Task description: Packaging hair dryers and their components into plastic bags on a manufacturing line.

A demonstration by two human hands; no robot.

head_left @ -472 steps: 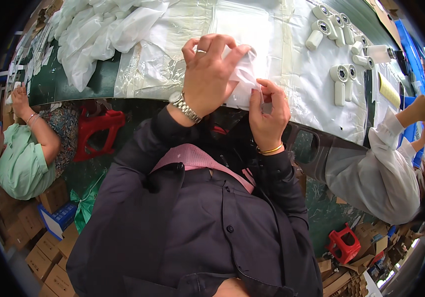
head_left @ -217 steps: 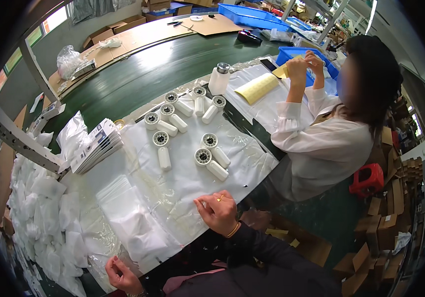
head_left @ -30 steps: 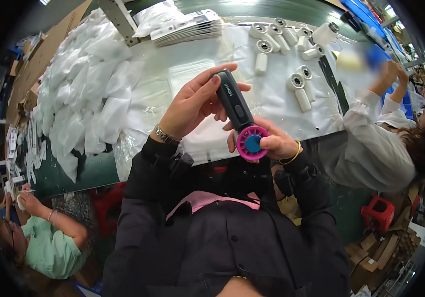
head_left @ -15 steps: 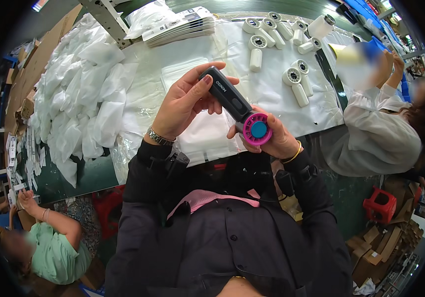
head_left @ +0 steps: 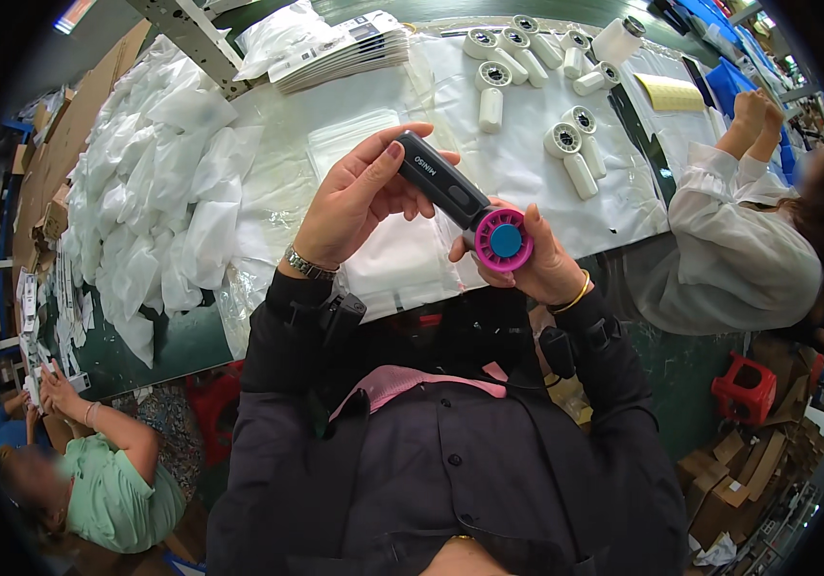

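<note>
Both my hands hold a dark grey handheld fan (head_left: pixel 445 184) above the near part of the table. Its round head is magenta with a blue disc in the middle. My left hand (head_left: pixel 352 197) grips the end of the dark handle between thumb and fingers. Around the fan head curls my right hand (head_left: pixel 548 261), its thumb raised beside the magenta rim. Under the hands lies a stack of clear plastic bags (head_left: pixel 383 254). Several white handheld fans (head_left: pixel 565 141) lie on the white sheet to the right and at the far side.
Many white bagged items (head_left: pixel 172 182) are heaped at left. Flat printed packs (head_left: pixel 345 53) stand stacked at the back near a metal post (head_left: pixel 186 38). At right, a co-worker in white (head_left: pixel 733 250) works beside a yellow pad (head_left: pixel 669 93). Another person in green (head_left: pixel 119 494) sits lower left.
The fan has turned slightly in my hands, so its magenta head faces up more. The co-worker's hands at right have shifted, and the yellow pad now shows plainly.
</note>
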